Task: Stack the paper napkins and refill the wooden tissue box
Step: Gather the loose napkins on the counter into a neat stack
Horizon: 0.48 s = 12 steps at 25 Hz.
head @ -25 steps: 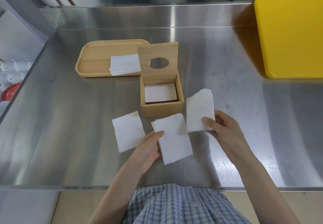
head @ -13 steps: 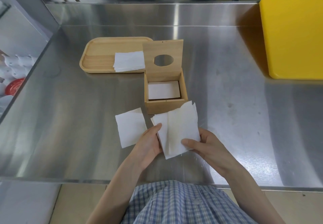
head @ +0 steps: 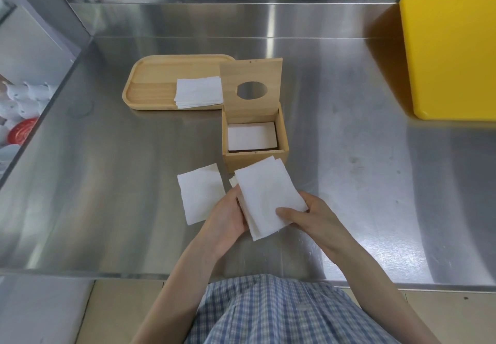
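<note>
Both hands – the left hand and the right hand – hold the small napkin stack near the front edge of the tabletop, just before the open wooden tissue box; I would square the edges well before lowering it in.

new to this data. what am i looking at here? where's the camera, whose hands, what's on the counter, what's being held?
No robot: a person works bare-handed, and the single camera sits on their head, looking down. The left hand and right hand together hold a small stack of napkins above a steel counter. One loose napkin lies flat beside them. Behind is a wooden tissue box with its holed lid standing open and white paper inside. A wooden tray holds another napkin pile. A yellow board sits far right.
</note>
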Tool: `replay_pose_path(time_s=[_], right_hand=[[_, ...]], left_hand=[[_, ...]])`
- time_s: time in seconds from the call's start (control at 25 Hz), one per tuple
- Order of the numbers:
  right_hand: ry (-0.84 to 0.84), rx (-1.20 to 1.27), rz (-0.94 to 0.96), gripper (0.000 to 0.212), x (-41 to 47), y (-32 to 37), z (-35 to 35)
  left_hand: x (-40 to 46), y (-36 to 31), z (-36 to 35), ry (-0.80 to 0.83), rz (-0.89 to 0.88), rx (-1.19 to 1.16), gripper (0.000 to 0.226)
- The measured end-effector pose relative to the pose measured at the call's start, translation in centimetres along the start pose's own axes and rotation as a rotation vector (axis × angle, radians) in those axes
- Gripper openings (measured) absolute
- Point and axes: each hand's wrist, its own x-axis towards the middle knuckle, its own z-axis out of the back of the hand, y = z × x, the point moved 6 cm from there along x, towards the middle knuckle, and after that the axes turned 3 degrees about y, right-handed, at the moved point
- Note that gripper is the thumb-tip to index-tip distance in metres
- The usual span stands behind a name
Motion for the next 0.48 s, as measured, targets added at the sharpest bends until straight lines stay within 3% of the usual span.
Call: replay_pose_path(time_s=[0.32,0.48], right_hand=[[0.018,-0.088,-0.017,0.040,0.1,-0.3,-0.3],[-0.008,-0.212,0.020,0.027,-0.3,0.1,-0.3]], left_hand=[[-0.3,-1.2,-1.6,-0.036,-0.022,0.013,0.036],[-0.2,-0.8,-0.4,-0.027,-0.036,0.014,0.039]])
